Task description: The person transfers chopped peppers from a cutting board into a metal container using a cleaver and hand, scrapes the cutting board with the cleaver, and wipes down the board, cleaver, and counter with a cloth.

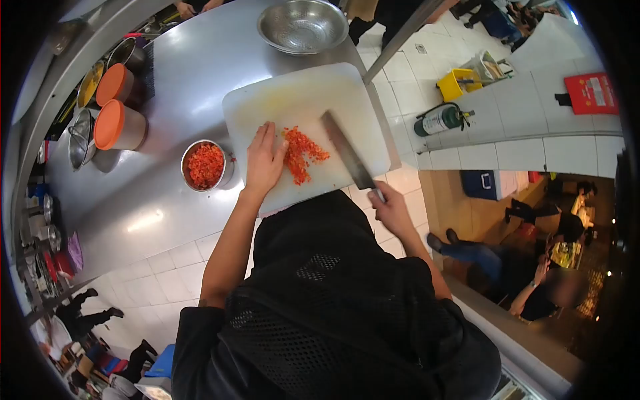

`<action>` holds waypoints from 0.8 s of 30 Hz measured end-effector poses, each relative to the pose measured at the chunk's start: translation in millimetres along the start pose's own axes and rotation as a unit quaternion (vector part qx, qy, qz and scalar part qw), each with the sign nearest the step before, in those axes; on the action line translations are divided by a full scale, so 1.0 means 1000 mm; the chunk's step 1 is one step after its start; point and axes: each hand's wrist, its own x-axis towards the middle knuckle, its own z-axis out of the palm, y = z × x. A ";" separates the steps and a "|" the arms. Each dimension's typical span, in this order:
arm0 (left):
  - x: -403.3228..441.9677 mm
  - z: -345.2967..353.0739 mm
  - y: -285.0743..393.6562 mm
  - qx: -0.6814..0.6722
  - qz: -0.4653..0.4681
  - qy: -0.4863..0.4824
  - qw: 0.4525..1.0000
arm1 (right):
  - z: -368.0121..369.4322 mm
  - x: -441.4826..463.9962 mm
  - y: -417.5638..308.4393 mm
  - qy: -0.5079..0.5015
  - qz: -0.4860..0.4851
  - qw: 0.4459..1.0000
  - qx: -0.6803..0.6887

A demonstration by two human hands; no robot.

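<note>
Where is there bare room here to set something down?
The steel counter is bare beyond the metal cup, between the orange-lidded tubs and cutting board, and again between that cup and the near edge. The board's far strip, toward the steel bowl, is free. Mid-board is crowded: chopped red pieces, left hand, knife in right hand.

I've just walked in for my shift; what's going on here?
The person's right hand grips a long-bladed metal knife over a white rectangular cutting board. The left hand is on the board, beside a small heap of finely chopped orange-red food. A round metal container holding similar bits stands left of the board.
</note>
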 end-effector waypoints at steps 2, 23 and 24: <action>-0.008 -0.020 0.011 0.064 0.013 -0.035 0.997 | -0.019 -0.011 0.006 -0.045 0.190 0.947 0.255; -0.067 0.019 0.028 0.272 -0.021 -0.103 0.957 | 0.060 -0.026 0.004 -0.133 0.251 0.882 0.376; -0.067 0.020 0.028 0.273 -0.018 -0.099 0.957 | 0.057 -0.026 0.005 -0.143 0.253 0.874 0.389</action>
